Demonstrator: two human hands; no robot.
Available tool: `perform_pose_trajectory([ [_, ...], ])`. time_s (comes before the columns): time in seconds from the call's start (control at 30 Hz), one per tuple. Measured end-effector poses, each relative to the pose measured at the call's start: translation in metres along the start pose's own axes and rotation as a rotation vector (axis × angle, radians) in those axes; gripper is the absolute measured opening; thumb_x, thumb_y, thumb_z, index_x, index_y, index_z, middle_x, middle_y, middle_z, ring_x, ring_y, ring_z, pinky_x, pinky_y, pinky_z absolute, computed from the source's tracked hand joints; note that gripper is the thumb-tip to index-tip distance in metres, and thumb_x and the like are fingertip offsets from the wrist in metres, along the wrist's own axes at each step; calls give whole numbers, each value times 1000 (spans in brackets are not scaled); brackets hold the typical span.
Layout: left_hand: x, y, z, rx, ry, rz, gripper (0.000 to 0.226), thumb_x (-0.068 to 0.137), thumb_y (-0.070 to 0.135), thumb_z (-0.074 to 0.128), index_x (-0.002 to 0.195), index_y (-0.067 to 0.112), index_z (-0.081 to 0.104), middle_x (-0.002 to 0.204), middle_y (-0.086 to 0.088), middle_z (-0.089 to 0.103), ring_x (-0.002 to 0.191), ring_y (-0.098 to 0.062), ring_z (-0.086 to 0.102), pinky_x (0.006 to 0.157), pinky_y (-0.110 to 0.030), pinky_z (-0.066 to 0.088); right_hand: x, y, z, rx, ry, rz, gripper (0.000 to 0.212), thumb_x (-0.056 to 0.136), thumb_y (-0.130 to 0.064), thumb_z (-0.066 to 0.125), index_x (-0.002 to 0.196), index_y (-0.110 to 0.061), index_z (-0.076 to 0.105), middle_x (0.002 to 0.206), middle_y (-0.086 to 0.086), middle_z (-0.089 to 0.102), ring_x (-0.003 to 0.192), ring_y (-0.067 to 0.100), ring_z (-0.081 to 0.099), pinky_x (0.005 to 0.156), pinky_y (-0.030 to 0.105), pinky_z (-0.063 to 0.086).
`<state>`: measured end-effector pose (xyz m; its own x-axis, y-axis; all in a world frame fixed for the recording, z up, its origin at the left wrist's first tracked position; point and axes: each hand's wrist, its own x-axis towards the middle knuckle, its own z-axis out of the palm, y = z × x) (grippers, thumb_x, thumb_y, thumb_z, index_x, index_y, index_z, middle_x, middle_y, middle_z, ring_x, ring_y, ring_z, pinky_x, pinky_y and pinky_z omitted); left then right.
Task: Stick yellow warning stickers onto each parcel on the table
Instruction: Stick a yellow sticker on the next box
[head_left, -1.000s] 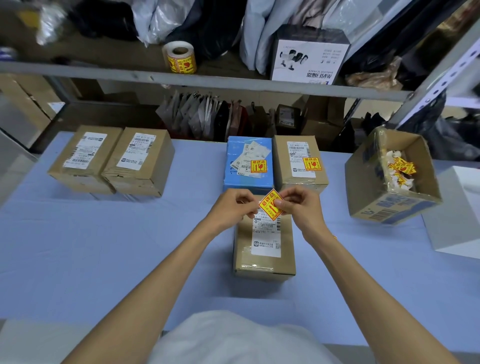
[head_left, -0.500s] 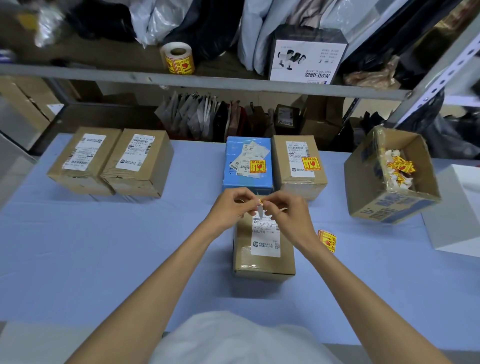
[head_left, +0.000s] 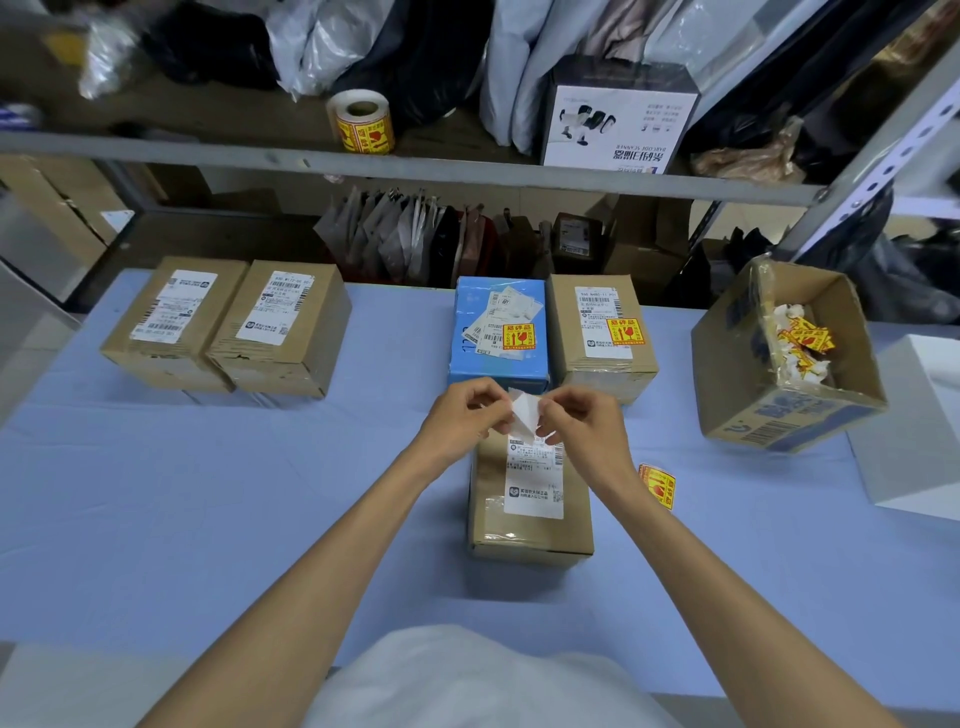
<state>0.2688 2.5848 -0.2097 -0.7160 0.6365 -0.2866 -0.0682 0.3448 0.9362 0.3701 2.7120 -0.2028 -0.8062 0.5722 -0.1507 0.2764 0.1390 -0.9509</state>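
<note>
My left hand (head_left: 462, 421) and my right hand (head_left: 582, 426) pinch a small piece of paper (head_left: 522, 418) between them; only its white side shows. They hover over the far end of a brown parcel (head_left: 530, 514) with a white shipping label and no yellow sticker. A yellow warning sticker (head_left: 657, 484) lies on the table beside my right forearm. Behind, a blue parcel (head_left: 498, 364) and a brown parcel (head_left: 602, 358) each carry a yellow sticker. At the far left, two brown parcels (head_left: 176, 332) (head_left: 280, 338) show only white labels.
A tilted open carton (head_left: 789, 415) at the right holds crumpled yellow and white sticker scraps. A white box (head_left: 924, 431) stands at the right edge. A roll of yellow stickers (head_left: 361, 122) sits on the shelf behind the blue-covered table (head_left: 208, 493).
A second ago my hands held a sticker with its yellow face up. A yellow sticker has since come to lie on the table by my right forearm, and the paper between my fingers shows white.
</note>
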Motion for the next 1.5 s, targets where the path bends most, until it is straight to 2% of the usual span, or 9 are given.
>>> perform_pose_trajectory([
  [0.2, 0, 2, 9, -31, -34, -8, 31, 87, 40, 63, 90, 9, 61, 85, 0, 70, 81, -15, 70, 78, -31, 54, -2, -2, 4, 22, -61, -44, 13, 91, -12, 59, 87, -4, 69, 75, 12, 70, 68, 21, 68, 60, 26, 57],
  [0.37, 4, -2, 7, -29, 11, -22, 21, 93, 27, 58, 79, 13, 51, 93, -6, 68, 91, -20, 68, 74, -27, 55, 0, 0, 1, 91, -29, 7, 13, 91, -5, 56, 88, 1, 67, 74, 14, 68, 64, 16, 66, 59, 23, 55],
  [0.47, 4, -4, 7, -79, 7, -84, 18, 94, 32, 55, 88, 16, 52, 97, -3, 66, 100, -23, 67, 88, -42, 56, 0, 2, 0, 108, -18, 21, 13, 92, -5, 55, 89, 3, 66, 76, 19, 68, 64, 17, 66, 59, 23, 56],
  [0.57, 1, 1, 10, -112, -29, -73, 37, 86, 48, 62, 101, 14, 57, 98, -1, 64, 97, -19, 65, 87, -48, 56, -1, 0, 3, 123, -48, 8, 14, 93, -7, 56, 89, 2, 66, 77, 21, 67, 66, 20, 65, 61, 27, 58],
  [0.9, 4, -4, 5, -51, 23, -50, 14, 93, 23, 59, 81, 20, 52, 105, -8, 65, 103, -27, 64, 89, -45, 55, 2, -1, -3, 213, -7, 80, 13, 93, -3, 55, 90, 6, 64, 69, 15, 65, 60, 16, 65, 60, 25, 58],
  [1.1, 7, -9, 2, -118, 89, -116, 16, 98, 11, 48, 92, 25, 41, 129, -6, 49, 111, -24, 57, 86, -48, 56, 6, 3, -6, 193, 66, 134, 12, 92, -4, 56, 84, -3, 65, 68, 12, 64, 58, 16, 64, 57, 22, 57],
  [1.23, 7, -9, 2, 15, 80, -56, 31, 95, -2, 42, 106, 24, 55, 122, 0, 48, 111, -21, 53, 83, -42, 58, 6, 2, -4, 184, 56, 143, 12, 92, -4, 56, 84, -3, 65, 68, 12, 64, 56, 13, 64, 56, 21, 56],
  [1.37, 8, -9, 2, 19, 143, -84, 34, 94, -1, 35, 89, 14, 65, 97, -5, 62, 78, -12, 57, 64, -22, 46, 7, 4, -7, 196, 109, 162, 13, 92, -4, 56, 83, -4, 65, 72, 16, 66, 58, 17, 63, 55, 20, 55],
  [1.5, 10, -13, 0, 40, 166, -115, 29, 96, 21, 40, 73, 11, 56, 79, -10, 60, 70, -13, 49, 66, -28, 39, 7, 6, -8, 176, 123, 179, 13, 92, -5, 55, 85, -3, 65, 75, 17, 67, 61, 18, 64, 55, 20, 56],
])
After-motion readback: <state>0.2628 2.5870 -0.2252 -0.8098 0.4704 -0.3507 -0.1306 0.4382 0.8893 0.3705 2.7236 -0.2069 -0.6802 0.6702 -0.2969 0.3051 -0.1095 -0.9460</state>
